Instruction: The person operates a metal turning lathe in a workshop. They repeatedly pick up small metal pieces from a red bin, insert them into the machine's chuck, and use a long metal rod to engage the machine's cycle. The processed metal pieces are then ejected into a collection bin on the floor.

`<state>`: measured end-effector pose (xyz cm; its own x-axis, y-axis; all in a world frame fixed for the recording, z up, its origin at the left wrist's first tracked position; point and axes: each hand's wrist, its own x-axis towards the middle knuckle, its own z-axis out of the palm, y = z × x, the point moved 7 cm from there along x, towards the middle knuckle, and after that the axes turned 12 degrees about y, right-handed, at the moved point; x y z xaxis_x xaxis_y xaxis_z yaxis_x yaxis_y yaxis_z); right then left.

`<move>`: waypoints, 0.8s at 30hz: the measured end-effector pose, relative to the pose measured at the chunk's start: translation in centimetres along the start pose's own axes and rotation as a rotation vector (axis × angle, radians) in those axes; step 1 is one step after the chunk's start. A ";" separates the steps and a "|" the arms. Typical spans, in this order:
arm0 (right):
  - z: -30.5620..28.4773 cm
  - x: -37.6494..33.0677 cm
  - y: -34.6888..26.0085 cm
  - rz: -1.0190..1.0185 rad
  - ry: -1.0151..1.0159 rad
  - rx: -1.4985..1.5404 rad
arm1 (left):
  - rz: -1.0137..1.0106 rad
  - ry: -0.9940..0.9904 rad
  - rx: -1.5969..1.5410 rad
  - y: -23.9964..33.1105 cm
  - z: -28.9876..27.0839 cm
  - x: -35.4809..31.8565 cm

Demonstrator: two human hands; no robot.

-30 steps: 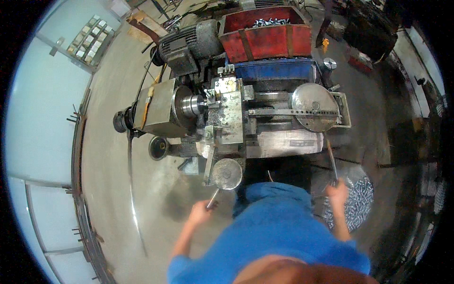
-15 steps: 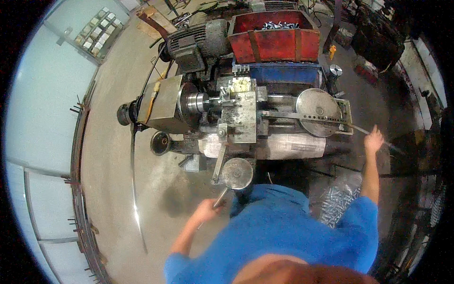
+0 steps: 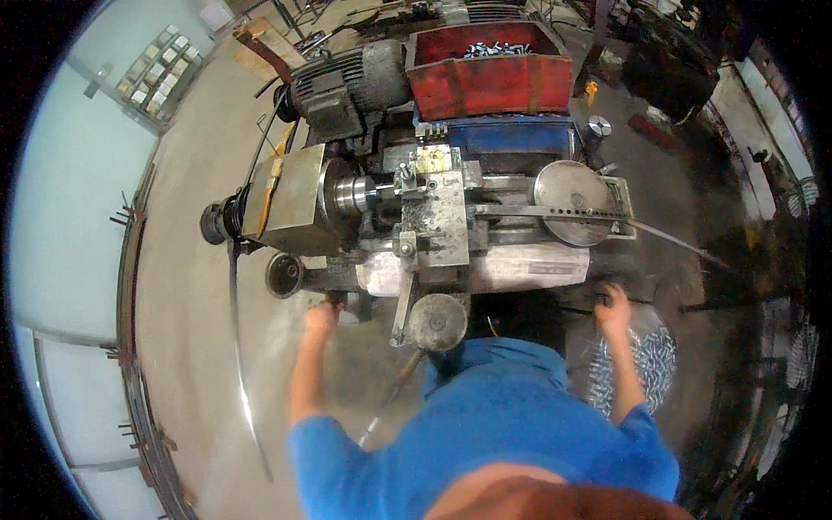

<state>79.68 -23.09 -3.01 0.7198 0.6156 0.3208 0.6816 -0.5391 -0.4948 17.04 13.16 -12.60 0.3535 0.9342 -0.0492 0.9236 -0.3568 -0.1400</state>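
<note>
In the head view, at mid-frame, lathe (image 3: 442,217), with chuck (image 3: 351,192) on its left and perforated bar (image 3: 546,211) running right across big disc (image 3: 568,184). Left of centre, just under the lathe's front edge, left hand (image 3: 320,314), bent close to a small dark part and slightly blurred; cannot tell whether gripping it or only touching. Right of centre, below the big disc, right hand (image 3: 614,305), fingers curled, thumb toward the left; cannot tell whether around anything. Well apart from that hand, right lever (image 3: 680,243), slanting down and out from the bar's right end. Below centre, small disc (image 3: 438,322), with left lever (image 3: 400,379) slanting down-left from it, apart from the left hand. Just below the right hand, at lower right, pile (image 3: 657,364) of bright metal pieces, partly behind the forearm. At top centre, red bin (image 3: 490,87), more such pieces inside, above blue bin (image 3: 511,134). At upper left, beside the red bin, motor (image 3: 347,82). Along the lathe's front, right of centre, pale sheet (image 3: 529,264).
</note>
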 end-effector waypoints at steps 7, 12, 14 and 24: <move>-0.5 -1.3 -4.4 0.095 -0.126 0.031 | -0.661 0.231 -0.248 2.7 4.6 -2.6; -1.6 1.1 -5.0 -0.045 -0.022 0.119 | -0.138 0.079 -0.149 0.5 2.2 -1.2; -3.3 3.8 -8.6 -0.044 -0.023 0.179 | -0.134 0.143 -0.178 1.3 1.8 -1.3; 1.0 9.1 -42.2 -1.008 -0.054 0.596 | -0.309 0.172 -0.480 -4.3 -8.1 -3.3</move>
<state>57.36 5.81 19.98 -0.1274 0.6418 0.7562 0.7606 0.5526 -0.3408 13.16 11.55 -3.78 0.0392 0.9953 0.0886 0.9371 -0.0674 0.3424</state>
